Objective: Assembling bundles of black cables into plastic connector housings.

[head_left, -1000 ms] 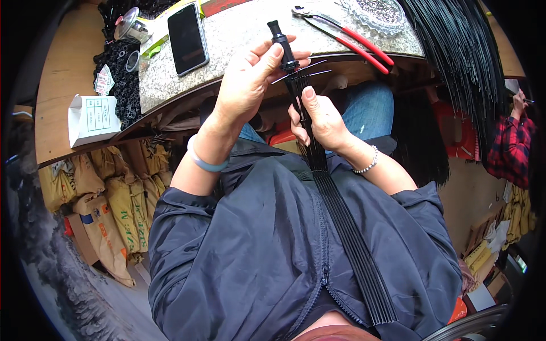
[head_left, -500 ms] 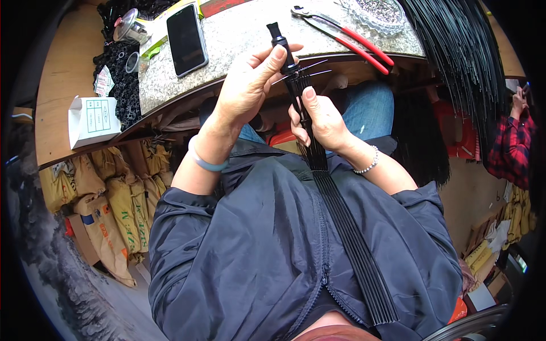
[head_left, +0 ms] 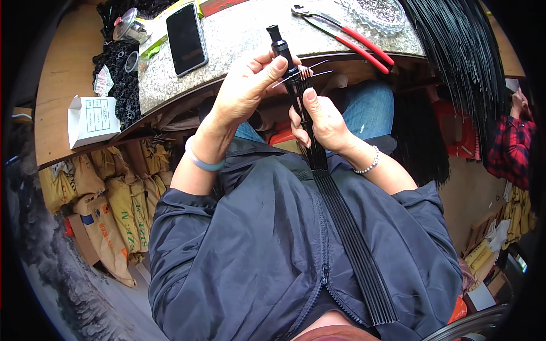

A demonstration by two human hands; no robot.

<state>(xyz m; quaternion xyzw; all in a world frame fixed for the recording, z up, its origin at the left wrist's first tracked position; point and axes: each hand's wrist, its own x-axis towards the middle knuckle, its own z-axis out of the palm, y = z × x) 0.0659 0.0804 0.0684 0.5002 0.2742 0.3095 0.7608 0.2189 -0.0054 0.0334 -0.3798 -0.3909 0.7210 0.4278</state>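
Note:
A black umbrella frame lies along the front of my jacket, its bundle of long thin ribs running down to the lower right. At its upper end is a black stepped tube pointing away from me. My left hand is closed around that end, thumb on the tube. Below it my right hand grips the bundle, thumb on top. A few thin metal wires stick out sideways between the two hands. The fingers partly hide the joint there.
On the stone-topped table lie a phone, red-handled pliers and a glass dish of small metal pieces. A white box and black parts sit left. Black ribs overhang right. Another person's plaid sleeve shows far right.
My left hand has slid slightly down the tube, its fingers now at the protruding wires. My right hand and the rib bundle stay almost the same.

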